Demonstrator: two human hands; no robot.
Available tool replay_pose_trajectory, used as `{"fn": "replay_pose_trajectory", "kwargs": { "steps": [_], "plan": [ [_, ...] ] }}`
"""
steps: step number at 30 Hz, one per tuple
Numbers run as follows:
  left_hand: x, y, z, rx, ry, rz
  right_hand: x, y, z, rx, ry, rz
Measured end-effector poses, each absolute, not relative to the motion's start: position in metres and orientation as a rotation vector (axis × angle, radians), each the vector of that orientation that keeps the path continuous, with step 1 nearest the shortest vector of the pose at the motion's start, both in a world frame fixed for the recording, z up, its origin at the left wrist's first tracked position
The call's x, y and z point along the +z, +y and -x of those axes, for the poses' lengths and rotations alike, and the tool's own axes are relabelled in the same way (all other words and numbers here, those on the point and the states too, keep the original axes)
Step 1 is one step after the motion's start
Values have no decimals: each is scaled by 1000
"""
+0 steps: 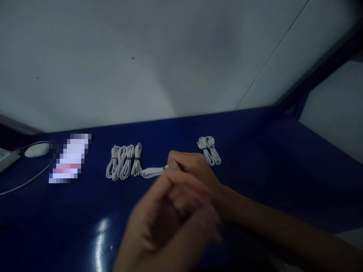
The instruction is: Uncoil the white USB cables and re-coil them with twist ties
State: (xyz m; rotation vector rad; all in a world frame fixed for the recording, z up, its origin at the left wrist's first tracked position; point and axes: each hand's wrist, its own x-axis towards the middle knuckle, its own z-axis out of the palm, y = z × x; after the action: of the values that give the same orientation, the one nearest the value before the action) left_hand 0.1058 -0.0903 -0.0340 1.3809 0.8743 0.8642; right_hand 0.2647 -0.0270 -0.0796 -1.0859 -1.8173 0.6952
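Glossy dark-blue bench (pixel 70 226) runs along the foot of a pale grey panelled wall (pixel 113 68), with a streak of reflected light at its near left. Toward the middle, a long looped bundle of white cable (pixel 153 172) lies roughly sideways, its left loop at the foot of a row of upright, black-tied white cable coils (pixel 128 156); whether the two touch is hard to tell. Its right end goes into the right hand (pixel 195 166), whose grip looks closed on it, near a thin black tie (pixel 163 168). Nearer, the blurred left hand (pixel 167 219) is curled in front of the right one, and I cannot tell whether its grip has anything. A pair of tied white cable coils (pixel 209 149) lies beyond the right hand, a little to the right. At the far left are a lit, pixelated oblong screen (pixel 70 155) and a smooth white rounded object (pixel 36 150).

As I judge it, a loose tie could let the held loops spring apart if the right fingers ease too soon, and a leftward tug could catch the nearest coil and knock the row askew
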Motion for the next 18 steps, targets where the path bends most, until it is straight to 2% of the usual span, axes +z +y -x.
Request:
{"fn": "replay_pose_trajectory", "kwargs": {
  "steps": [2, 6, 10, 13, 18],
  "plan": [
    [-17, -70, -98, 1074, 1073, -1479, -75, -28, -266, 733, -1778, 1070],
    [-10, -37, -75, 1214, 1323, -1824, -62, -33, -265, 805, -1658, 1096],
    [-26, -18, -59, 1159, 1294, -2038, -56, -32, -264, 915, -1488, 1110],
    [-40, -15, -55, 1068, 1113, -2003, -60, -26, -263, 1082, -1322, 1088],
    [-61, -20, -50, 1090, 1078, -1852, -68, -17, -257, 1371, -1106, 894]
  ]
}}
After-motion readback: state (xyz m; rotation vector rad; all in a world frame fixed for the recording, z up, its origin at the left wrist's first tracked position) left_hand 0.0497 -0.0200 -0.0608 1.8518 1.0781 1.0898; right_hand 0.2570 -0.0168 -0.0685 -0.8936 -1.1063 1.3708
